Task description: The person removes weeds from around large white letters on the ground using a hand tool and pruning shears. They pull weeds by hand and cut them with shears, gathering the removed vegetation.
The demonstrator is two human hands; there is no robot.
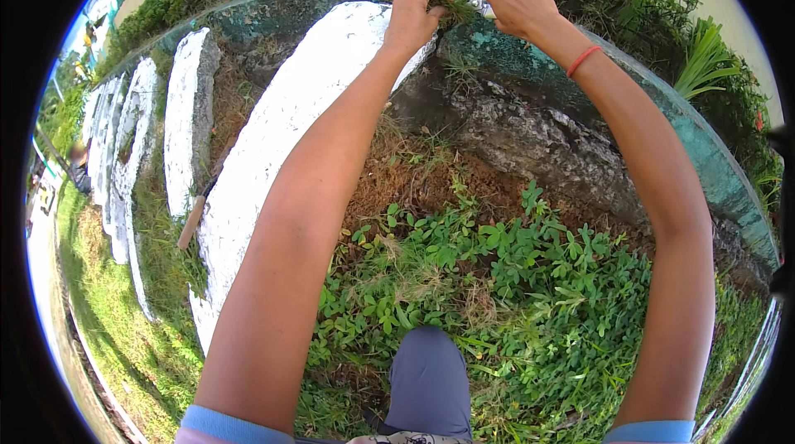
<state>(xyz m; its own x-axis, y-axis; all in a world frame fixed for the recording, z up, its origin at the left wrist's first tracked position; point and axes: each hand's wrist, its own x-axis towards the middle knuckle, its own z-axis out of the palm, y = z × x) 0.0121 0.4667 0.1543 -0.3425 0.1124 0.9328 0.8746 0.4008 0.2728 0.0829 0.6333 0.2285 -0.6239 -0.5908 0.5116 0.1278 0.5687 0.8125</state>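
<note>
My left hand (415, 20) reaches over the top end of a broad white-painted rock or concrete slab (298, 90) and pinches a tuft of grass (458, 11) at the rim of a mossy green-painted wall (515, 52). Just right of it, my right hand (518, 0), with a red band on its wrist, is closed around the pale handle of a cutting tool (478, 1), probably pruning shears. Its metal part lies close beside the tuft; most of the tool is hidden by my fingers.
Leafy ground plants (497, 270) and bare brown soil lie below the wall. A tool with a wooden handle (194, 220) leans at the white slab's left edge. More white slabs (186, 121) stand to the left, with a person (79, 170) beyond. Shrubs (646, 15) grow behind the wall.
</note>
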